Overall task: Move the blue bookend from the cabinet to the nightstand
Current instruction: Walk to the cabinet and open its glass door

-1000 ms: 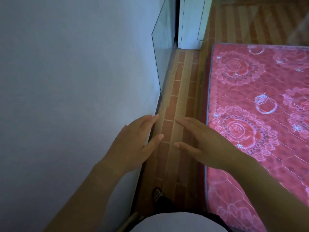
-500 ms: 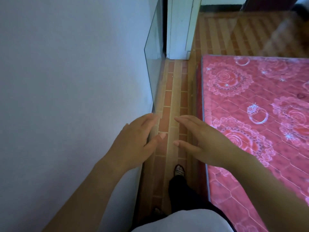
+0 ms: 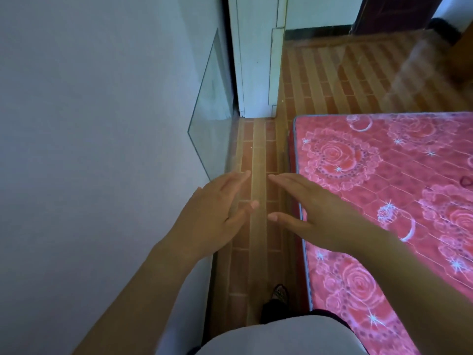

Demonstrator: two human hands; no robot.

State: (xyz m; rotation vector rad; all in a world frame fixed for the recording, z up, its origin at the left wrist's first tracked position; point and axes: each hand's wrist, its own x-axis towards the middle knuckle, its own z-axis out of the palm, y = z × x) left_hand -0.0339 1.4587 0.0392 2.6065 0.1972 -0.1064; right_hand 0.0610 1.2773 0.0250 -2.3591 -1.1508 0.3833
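My left hand (image 3: pixel 215 213) and my right hand (image 3: pixel 320 213) are held out in front of me over a narrow strip of tiled floor (image 3: pixel 258 155), palms facing each other, fingers apart and holding nothing. No blue bookend, cabinet or nightstand is in view.
A plain white wall (image 3: pixel 102 124) runs along the left, with a glass pane (image 3: pixel 212 119) leaning against it. A bed with a pink rose-patterned mattress (image 3: pixel 396 188) fills the right. A white door frame (image 3: pixel 256 60) stands ahead. My foot (image 3: pixel 279 295) shows on the floor below.
The view has advanced along the gap between wall and bed; the door frame, glass pane and mattress end have come closer. Both hands keep the same pose.
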